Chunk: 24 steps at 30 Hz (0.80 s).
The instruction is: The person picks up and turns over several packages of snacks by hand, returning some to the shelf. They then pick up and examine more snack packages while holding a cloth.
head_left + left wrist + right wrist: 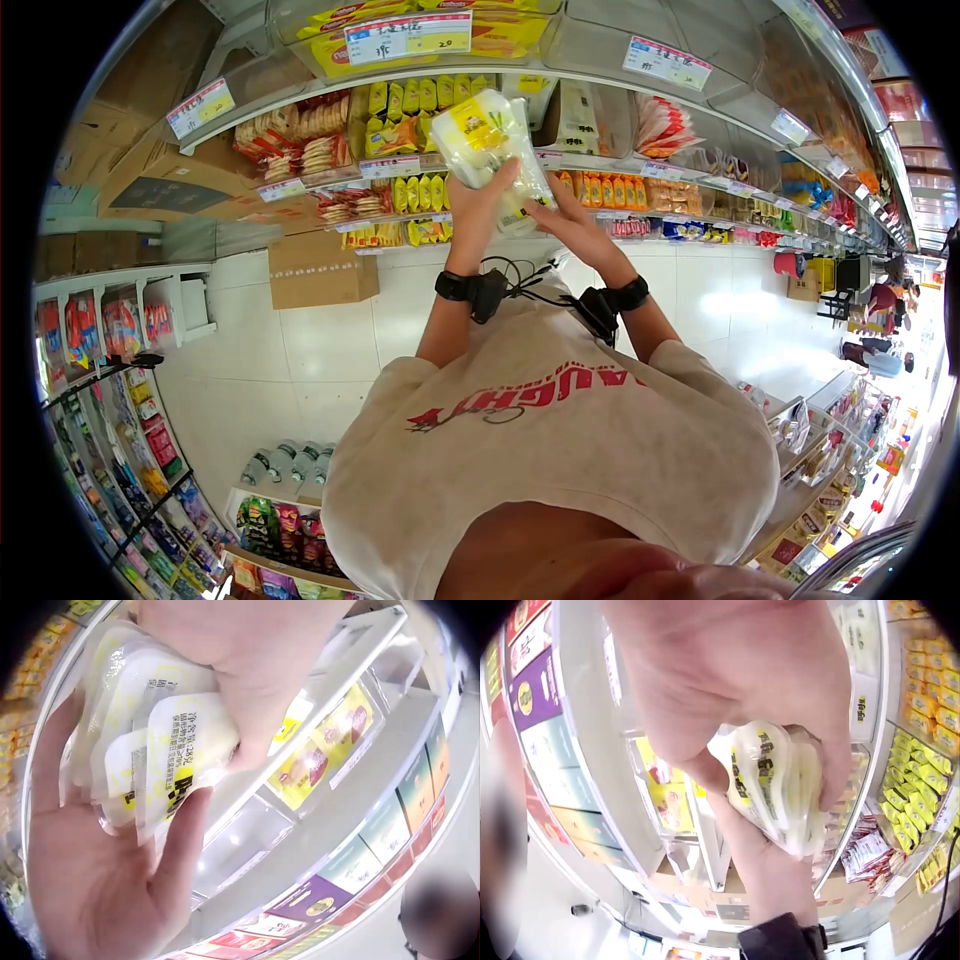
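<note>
Pale shirt [560,440] fills the near field. Both hands are raised before the shelf edge [620,165]. Left hand [478,205] holds the snack pack [490,135] from below, between thumb and fingers. Right hand [572,225] clasps its side. Bare floor tiles [300,350] lie under the shelving, beside a cardboard box [320,270].

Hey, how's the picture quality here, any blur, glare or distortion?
Head view: strong fisheye, shelves bow, corners black. Left wrist view: glare on the packets, blurred patch bottom right. Right wrist view: right hand close and soft, blurred patch at left.
</note>
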Each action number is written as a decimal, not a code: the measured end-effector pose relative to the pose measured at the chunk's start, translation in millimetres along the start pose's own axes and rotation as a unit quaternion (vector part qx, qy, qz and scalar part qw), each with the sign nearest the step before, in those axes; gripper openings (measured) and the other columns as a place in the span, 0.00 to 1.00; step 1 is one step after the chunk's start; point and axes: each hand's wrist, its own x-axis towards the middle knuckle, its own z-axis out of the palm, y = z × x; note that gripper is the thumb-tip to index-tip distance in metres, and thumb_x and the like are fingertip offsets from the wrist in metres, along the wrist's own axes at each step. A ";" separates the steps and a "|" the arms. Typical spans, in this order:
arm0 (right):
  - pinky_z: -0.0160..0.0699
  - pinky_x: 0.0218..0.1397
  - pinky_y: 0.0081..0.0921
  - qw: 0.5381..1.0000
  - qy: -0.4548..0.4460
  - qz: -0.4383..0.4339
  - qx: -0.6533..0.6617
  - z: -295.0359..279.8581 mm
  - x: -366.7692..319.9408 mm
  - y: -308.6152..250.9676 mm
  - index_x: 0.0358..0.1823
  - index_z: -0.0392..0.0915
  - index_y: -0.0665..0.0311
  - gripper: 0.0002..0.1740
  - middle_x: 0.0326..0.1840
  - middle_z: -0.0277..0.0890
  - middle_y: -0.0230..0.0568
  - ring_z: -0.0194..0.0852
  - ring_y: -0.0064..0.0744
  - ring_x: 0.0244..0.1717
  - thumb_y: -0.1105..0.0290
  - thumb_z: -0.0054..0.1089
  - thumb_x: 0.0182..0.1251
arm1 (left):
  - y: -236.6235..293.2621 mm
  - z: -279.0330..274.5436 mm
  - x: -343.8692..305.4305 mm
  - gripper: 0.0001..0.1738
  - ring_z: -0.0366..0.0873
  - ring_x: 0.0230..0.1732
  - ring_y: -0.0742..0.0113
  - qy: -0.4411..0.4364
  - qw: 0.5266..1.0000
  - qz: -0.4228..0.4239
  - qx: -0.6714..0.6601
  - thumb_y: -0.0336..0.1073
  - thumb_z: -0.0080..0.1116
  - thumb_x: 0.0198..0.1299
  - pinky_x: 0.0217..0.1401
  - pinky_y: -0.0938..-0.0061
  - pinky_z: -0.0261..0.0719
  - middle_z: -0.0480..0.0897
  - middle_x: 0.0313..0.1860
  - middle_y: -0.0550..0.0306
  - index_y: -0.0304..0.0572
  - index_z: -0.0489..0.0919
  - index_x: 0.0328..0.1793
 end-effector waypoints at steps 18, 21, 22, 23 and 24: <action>0.79 0.58 0.39 0.806 0.028 -0.526 -0.269 -81.3 70.9 46.5 0.52 0.82 0.65 0.20 0.58 0.80 0.50 0.80 0.52 0.55 0.66 0.70 0.59 | 0.6 27.3 27.8 0.22 0.81 0.56 0.67 -0.305 0.882 0.192 0.304 0.27 0.73 0.53 0.62 0.71 0.78 0.85 0.58 0.55 0.36 0.84 0.56; 0.79 0.55 0.39 0.817 0.059 -0.538 -0.201 -92.5 102.8 35.4 0.47 0.84 0.64 0.18 0.51 0.82 0.48 0.80 0.53 0.50 0.64 0.70 0.56 | -7.0 35.5 42.3 0.17 0.83 0.49 0.72 -0.255 0.890 0.221 0.307 0.27 0.66 0.58 0.52 0.74 0.81 0.87 0.51 0.57 0.32 0.85 0.54; 0.79 0.54 0.39 0.830 0.052 -0.527 -0.173 -98.4 117.7 35.3 0.47 0.83 0.64 0.19 0.50 0.82 0.48 0.80 0.54 0.49 0.63 0.70 0.55 | -15.4 31.4 54.2 0.17 0.83 0.48 0.72 -0.274 0.886 0.225 0.297 0.25 0.63 0.60 0.51 0.74 0.82 0.87 0.51 0.57 0.32 0.84 0.57; 0.79 0.53 0.40 0.843 0.044 -0.516 -0.144 -103.4 130.6 36.6 0.47 0.83 0.64 0.20 0.48 0.81 0.48 0.80 0.54 0.48 0.63 0.70 0.54 | -25.6 29.7 66.5 0.20 0.82 0.51 0.70 -0.260 0.912 0.181 0.259 0.23 0.65 0.59 0.55 0.73 0.81 0.86 0.54 0.56 0.34 0.83 0.59; 0.78 0.51 0.43 0.815 0.068 -0.547 -0.179 -106.4 134.7 27.9 0.46 0.82 0.64 0.19 0.44 0.79 0.49 0.78 0.57 0.46 0.67 0.68 0.52 | -32.0 29.1 76.5 0.22 0.82 0.54 0.68 -0.244 0.934 0.136 0.221 0.22 0.67 0.58 0.59 0.71 0.79 0.85 0.57 0.55 0.35 0.82 0.60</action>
